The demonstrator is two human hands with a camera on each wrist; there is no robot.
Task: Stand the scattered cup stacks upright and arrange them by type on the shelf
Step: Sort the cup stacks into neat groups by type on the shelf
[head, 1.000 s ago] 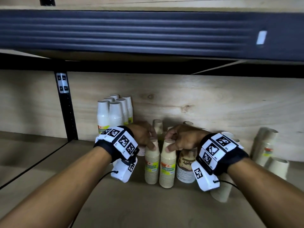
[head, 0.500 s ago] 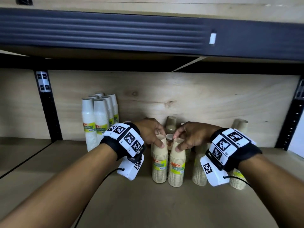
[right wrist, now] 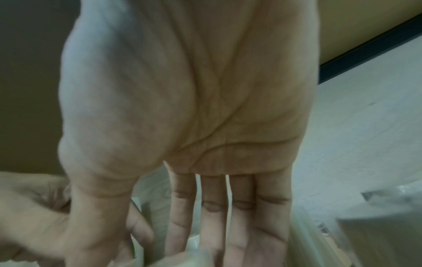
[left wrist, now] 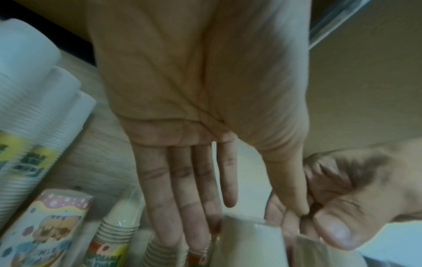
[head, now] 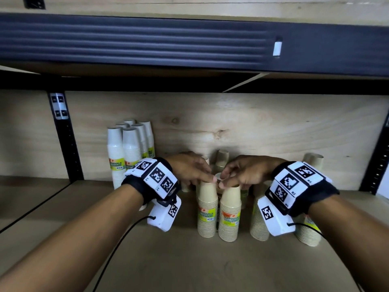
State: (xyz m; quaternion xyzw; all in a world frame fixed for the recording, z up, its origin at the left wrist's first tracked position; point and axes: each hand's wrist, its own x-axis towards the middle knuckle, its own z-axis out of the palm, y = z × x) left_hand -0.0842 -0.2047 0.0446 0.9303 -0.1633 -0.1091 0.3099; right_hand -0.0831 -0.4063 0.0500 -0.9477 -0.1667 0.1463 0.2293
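Note:
Two beige paper cup stacks with yellow labels stand upright side by side mid-shelf, the left stack (head: 207, 209) and the right stack (head: 229, 213). My left hand (head: 210, 178) lies over the left stack's top with straight fingers (left wrist: 196, 207), their tips touching it. My right hand (head: 225, 180) curls over the right stack's top, thumb and fingers pinching it. Several tall white cup stacks (head: 124, 148) stand upright at the back left. A printed cartoon cup stack (left wrist: 45, 225) shows below my left hand, hidden in the head view.
More beige stacks stand to the right (head: 259, 224) and far right (head: 307, 232), others behind against the plywood back (head: 222, 159). A black post (head: 65, 140) stands left, and the upper shelf beam (head: 147, 43) hangs low overhead. Bare shelf board (head: 189, 266) lies in front.
Both hands stay at the tops of the two front beige stacks, fingertips now nearly meeting. My left fingers have straightened. The stacks have not shifted.

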